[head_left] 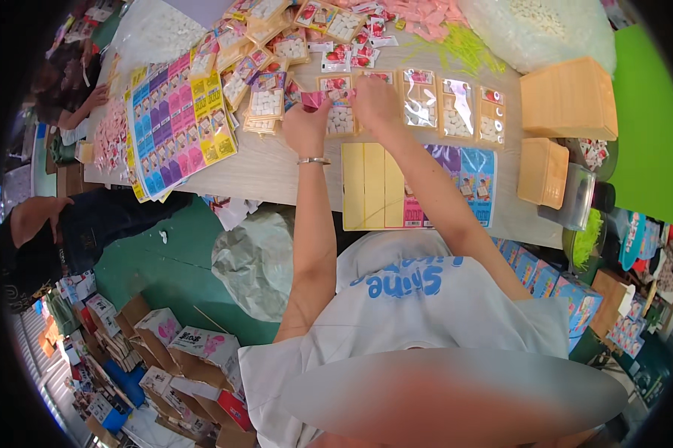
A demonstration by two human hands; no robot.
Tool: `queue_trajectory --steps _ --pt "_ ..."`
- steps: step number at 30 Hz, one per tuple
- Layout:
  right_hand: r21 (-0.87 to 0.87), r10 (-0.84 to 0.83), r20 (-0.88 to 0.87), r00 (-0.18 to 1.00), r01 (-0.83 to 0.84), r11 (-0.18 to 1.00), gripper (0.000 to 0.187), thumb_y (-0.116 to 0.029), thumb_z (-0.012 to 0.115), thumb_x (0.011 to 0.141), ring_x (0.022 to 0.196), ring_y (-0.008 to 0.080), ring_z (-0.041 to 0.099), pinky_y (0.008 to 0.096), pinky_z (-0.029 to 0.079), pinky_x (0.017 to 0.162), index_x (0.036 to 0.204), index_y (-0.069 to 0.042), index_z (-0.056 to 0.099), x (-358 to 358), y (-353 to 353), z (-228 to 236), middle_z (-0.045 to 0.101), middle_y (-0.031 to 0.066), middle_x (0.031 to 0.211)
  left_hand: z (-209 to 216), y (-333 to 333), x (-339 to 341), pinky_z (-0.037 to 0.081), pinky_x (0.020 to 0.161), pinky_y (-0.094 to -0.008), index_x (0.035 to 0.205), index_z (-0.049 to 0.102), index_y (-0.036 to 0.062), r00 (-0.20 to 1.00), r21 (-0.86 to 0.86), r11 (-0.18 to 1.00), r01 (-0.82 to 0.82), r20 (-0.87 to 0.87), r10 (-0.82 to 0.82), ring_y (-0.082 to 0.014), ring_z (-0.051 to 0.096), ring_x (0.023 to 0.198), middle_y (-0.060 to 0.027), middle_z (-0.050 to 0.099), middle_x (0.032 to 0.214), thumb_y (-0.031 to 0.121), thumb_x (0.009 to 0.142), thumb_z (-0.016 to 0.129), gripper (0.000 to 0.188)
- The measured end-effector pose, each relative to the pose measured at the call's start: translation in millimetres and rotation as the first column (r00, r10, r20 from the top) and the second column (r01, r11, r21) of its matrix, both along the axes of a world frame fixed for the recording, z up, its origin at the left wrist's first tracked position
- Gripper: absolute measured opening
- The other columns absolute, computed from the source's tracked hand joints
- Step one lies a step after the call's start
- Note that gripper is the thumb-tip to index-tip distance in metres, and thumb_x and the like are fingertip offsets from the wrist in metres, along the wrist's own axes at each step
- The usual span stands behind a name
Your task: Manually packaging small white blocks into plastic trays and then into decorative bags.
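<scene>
My left hand [305,125] is closed, pinching a pink sticker label [313,98] between thumb and fingers. Beside it, my right hand [376,104] is closed, its fingertips at the upper edge of a clear pack of white pieces [341,119]; anything between those fingers is hidden. The pack lies flat on the table between both hands. To the right of my right hand, more clear packs [419,101] stand in a row, each with white pieces in the lower part and a strawberry sachet near the top. Sheets of coloured labels [463,183] lie under my right forearm.
A stack of label sheets [180,123] and piled finished packs [265,93] cover the left. Tan trays [568,97] stand at the right edge. Bags of white pieces [542,30], sachets [336,56] and green forks or picks [467,48] lie far back. A person's hand [97,97] rests at the far left.
</scene>
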State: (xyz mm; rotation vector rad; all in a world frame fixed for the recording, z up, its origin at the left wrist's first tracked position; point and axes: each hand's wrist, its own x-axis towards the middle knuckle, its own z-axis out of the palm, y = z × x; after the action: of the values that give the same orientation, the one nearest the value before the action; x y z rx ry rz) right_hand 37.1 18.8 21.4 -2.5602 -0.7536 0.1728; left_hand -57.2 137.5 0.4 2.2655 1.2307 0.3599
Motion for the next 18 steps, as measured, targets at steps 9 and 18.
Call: queue_trajectory --steps 9,18 --pt "0.14 0.023 0.024 0.999 -0.027 0.99 0.027 -0.027 0.075 0.088 0.08 0.0413 0.068 0.0485 0.056 0.074 0.094 0.0 0.071 1.3 -16.4 3.2 0.07 0.0217 0.086 -9.4 6.2 -10.2 0.058 0.071 -0.0341 0.099 0.076 -0.0024 0.896 -0.584 0.788 0.193 0.432 0.1 -0.019 0.075 0.087 -0.0117 0.077 0.095 0.024 0.082 0.086 0.033" --pt "0.717 0.526 -0.685 0.504 0.342 0.607 0.02 -0.01 0.068 0.098 0.068 0.0008 0.057 0.0174 0.043 0.055 0.115 -0.001 0.073 -6.9 -105.7 60.5 0.069 -0.0033 0.085 62.5 -61.0 -60.1 0.061 0.09 -0.0381 0.127 0.064 -0.0011 0.649 -0.812 0.174 0.557 0.557 0.519 -0.023 0.073 0.103 -0.0114 0.072 0.117 0.002 0.097 0.065 0.03"
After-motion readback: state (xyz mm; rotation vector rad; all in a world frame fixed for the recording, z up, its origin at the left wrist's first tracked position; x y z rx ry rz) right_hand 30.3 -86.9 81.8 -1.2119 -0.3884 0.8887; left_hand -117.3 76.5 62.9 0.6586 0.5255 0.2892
